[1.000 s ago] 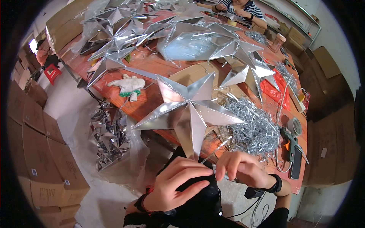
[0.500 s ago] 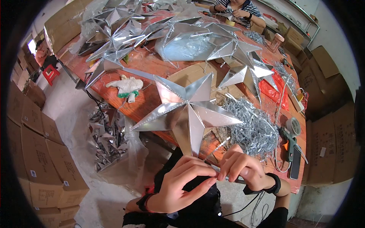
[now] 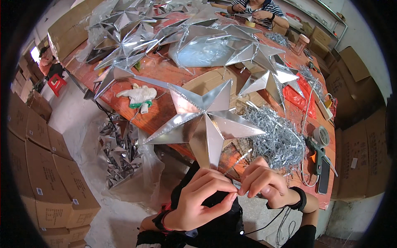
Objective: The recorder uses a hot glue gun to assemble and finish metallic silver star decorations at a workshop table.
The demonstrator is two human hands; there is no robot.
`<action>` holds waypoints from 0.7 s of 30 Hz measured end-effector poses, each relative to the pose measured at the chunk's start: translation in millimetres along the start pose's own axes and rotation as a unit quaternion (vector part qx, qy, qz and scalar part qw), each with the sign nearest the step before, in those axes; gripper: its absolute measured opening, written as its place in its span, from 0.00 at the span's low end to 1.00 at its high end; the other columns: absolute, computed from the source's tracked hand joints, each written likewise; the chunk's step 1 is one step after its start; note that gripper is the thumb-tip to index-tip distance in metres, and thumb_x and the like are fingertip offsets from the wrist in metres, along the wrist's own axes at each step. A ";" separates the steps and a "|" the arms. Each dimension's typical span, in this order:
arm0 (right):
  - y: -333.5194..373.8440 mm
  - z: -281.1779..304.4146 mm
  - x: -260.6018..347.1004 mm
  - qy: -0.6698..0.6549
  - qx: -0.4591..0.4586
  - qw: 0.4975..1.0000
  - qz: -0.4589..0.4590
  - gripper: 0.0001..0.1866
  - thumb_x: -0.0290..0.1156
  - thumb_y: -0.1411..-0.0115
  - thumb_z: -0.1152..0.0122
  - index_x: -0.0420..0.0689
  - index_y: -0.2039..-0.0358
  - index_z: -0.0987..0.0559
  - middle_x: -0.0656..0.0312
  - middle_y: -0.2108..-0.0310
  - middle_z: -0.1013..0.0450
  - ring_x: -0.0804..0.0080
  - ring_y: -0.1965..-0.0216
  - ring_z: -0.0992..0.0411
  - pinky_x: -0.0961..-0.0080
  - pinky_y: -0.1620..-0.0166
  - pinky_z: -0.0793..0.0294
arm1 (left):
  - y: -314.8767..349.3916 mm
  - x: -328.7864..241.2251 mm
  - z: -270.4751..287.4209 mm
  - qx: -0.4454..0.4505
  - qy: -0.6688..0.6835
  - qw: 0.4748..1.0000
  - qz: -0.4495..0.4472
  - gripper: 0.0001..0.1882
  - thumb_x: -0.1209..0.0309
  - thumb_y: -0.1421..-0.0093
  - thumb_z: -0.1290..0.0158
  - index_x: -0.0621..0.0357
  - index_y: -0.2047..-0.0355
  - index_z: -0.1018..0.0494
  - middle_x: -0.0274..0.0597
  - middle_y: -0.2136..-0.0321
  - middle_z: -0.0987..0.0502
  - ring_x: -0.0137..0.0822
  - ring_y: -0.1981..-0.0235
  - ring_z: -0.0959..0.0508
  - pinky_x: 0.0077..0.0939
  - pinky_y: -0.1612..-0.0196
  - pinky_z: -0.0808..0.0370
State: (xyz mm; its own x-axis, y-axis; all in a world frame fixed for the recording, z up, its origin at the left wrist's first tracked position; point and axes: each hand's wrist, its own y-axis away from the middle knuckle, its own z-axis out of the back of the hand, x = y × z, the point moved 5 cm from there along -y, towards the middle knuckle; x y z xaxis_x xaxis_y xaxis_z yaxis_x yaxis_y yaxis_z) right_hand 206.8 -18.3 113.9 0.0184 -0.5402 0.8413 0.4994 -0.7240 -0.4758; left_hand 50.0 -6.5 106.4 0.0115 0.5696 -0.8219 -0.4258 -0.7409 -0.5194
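Observation:
A large silver star (image 3: 213, 138) lies at the near edge of the table, with one point toward me. Just below that point my left hand (image 3: 202, 200) is closed, its thumb and fingers pinched together. Close against it, my right hand (image 3: 264, 184) is closed too, its fingers curled and its fingertips almost meeting the left ones. Something small and thin, greyish, shows between and under the fingers; what it is I cannot make out. A heap of silver tinsel (image 3: 275, 140) lies right beyond my right hand.
More silver stars (image 3: 124, 45) are piled across the red table (image 3: 165, 111). A glove (image 3: 140, 97) lies left, a glue gun (image 3: 317, 159), phone (image 3: 324, 177) and tape roll (image 3: 321, 136) right. Cartons (image 3: 53, 177) stand left. A co-worker (image 3: 264, 16) sits at the far side.
The view has shifted very slightly. Both hands keep nearly the same pinched pose below the star, their fingertips moving only a little.

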 end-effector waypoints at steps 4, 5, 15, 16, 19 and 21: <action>0.0 -1.7 0.2 -0.023 -0.002 1.000 -0.009 0.08 0.28 0.37 0.57 0.44 0.69 0.27 0.61 0.65 0.26 0.67 0.63 0.34 0.70 0.54 0.39 | -1.1 -0.3 -0.3 0.000 -0.003 1.000 -0.009 0.10 0.82 0.56 0.42 0.59 0.72 0.28 0.35 0.73 0.25 0.36 0.68 0.27 0.26 0.62 0.31; 0.4 -1.9 -0.9 -0.045 0.000 0.999 -0.020 0.09 0.28 0.36 0.58 0.44 0.69 0.28 0.60 0.65 0.26 0.67 0.63 0.34 0.70 0.54 0.38 | -1.2 -0.1 -0.5 0.000 -0.004 1.000 -0.011 0.10 0.82 0.57 0.42 0.59 0.72 0.28 0.35 0.73 0.26 0.36 0.69 0.27 0.26 0.62 0.31; 5.6 -10.3 -15.3 -0.404 -0.057 0.902 -0.143 0.12 0.32 0.36 0.64 0.41 0.72 0.33 0.55 0.71 0.33 0.67 0.64 0.34 0.71 0.55 0.38 | 0.0 -2.9 -3.8 -0.019 -0.002 0.999 -0.039 0.08 0.78 0.55 0.42 0.57 0.73 0.26 0.34 0.72 0.24 0.35 0.68 0.27 0.26 0.59 0.33; 6.0 -10.6 -15.5 -0.423 -0.058 0.892 -0.149 0.12 0.33 0.36 0.64 0.41 0.72 0.33 0.55 0.71 0.34 0.67 0.64 0.35 0.72 0.55 0.38 | -0.5 -6.5 -3.9 -0.032 -0.024 0.998 -0.044 0.08 0.77 0.55 0.42 0.57 0.73 0.26 0.34 0.72 0.24 0.35 0.68 0.27 0.26 0.59 0.33; 6.4 -12.7 -17.1 -0.465 -0.073 0.867 -0.162 0.13 0.35 0.37 0.65 0.41 0.72 0.34 0.55 0.71 0.34 0.67 0.65 0.35 0.72 0.56 0.38 | 0.8 -7.9 -5.1 -0.044 -0.046 0.996 -0.061 0.09 0.76 0.55 0.40 0.56 0.72 0.26 0.35 0.72 0.23 0.35 0.67 0.27 0.27 0.59 0.33; 7.7 -13.7 -18.9 -0.492 -0.077 0.850 -0.171 0.13 0.36 0.37 0.65 0.42 0.73 0.35 0.55 0.72 0.34 0.67 0.65 0.35 0.72 0.56 0.38 | 2.2 -6.1 -5.8 -0.046 -0.043 0.996 -0.066 0.10 0.75 0.55 0.39 0.56 0.71 0.26 0.35 0.72 0.24 0.35 0.67 0.27 0.27 0.59 0.33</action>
State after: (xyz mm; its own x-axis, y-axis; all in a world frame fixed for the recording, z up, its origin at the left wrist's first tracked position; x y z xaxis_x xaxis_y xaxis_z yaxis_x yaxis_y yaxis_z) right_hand 198.4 -19.6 90.8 0.6487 0.2781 0.7084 0.5035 -0.8548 -0.1255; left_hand 54.3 -13.7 109.0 -0.0166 0.6898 -0.7238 -0.3416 -0.6843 -0.6442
